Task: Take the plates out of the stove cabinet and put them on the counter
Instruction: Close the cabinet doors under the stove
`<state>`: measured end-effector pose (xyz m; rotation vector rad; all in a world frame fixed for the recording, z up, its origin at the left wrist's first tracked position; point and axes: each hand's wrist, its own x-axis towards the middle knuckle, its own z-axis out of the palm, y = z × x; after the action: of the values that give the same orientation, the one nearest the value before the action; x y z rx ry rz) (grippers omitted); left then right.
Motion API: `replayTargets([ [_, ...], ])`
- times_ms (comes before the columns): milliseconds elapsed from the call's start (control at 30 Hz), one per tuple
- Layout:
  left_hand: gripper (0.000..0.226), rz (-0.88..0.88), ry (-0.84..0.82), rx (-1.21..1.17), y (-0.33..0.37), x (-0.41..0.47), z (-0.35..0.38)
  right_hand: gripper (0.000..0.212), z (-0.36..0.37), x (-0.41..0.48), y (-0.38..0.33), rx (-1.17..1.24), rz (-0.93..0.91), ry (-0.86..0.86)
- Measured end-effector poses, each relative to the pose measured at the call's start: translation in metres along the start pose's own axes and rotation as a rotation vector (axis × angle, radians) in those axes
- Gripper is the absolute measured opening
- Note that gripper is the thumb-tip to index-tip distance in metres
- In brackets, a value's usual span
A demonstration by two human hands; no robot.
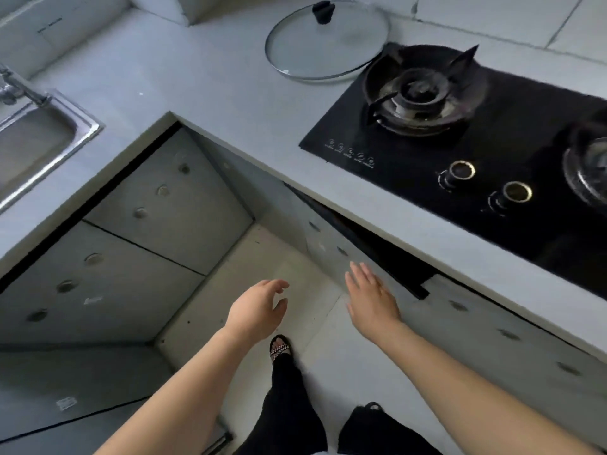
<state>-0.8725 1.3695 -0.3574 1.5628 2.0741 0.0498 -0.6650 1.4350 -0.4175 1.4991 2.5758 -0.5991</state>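
Evidently at the very first step: reaching down toward the stove cabinet door [330, 249], below the front edge of the counter [230, 103] and under the black hob [512, 152]. No plates in sight anywhere; probably inside that cabinet, behind the door, but impossible to confirm from here. Right hand [371, 300] open, fingers straight and close together, palm down, just in front of the door panel; touching it or not, hard to tell. Left hand [256, 311] relaxed, fingers loosely bent, holding nothing, hanging over the floor [328, 362] near the inner corner of the counter. Dark gap along the top of the door, so perhaps already a little ajar. Next, by my judgement: hooking fingertips behind the free edge, swinging the panel out wide, then bending low and taking the plates with both hands, since probably ceramic, heavy and slippery. Door panels flat, matt, pale grey, with small round recesses in a row instead of handles. Counter of the same smooth pale grey, L-shaped, with sharp edges. Hob of glossy black glass, with a round dark burner [417, 93] and two knobs [461, 170] ringed in brass colour near its front edge. Beyond the hob's far left corner, a round glass lid [325, 44] with metal rim and black knob, lying flat. At the left end, a steel sink [36, 142], shiny, with rounded corners.
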Motion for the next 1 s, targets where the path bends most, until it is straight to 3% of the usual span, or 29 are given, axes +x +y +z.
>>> replayTargets([
  [200,0.042,0.272,-0.126,0.129,0.060,0.074,-0.006,0.065,-0.007,-0.011,0.027,0.079,0.179,0.007],
  [433,0.047,0.593,-0.346,0.292,0.090,0.123,-0.013,0.060,-0.004,-0.014,0.004,0.196,0.334,0.110],
  [600,0.049,0.825,-0.408,0.389,0.087,0.140,-0.011,0.052,-0.010,-0.017,-0.004,0.218,0.464,0.310],
  [800,0.053,0.976,-0.419,0.450,0.080,0.146,-0.011,0.051,-0.004,-0.022,-0.017,0.228,0.733,0.352],
  [1000,0.065,0.976,-0.419,0.555,0.073,0.146,-0.011,0.071,0.006,-0.023,-0.024,0.234,0.882,0.256],
])
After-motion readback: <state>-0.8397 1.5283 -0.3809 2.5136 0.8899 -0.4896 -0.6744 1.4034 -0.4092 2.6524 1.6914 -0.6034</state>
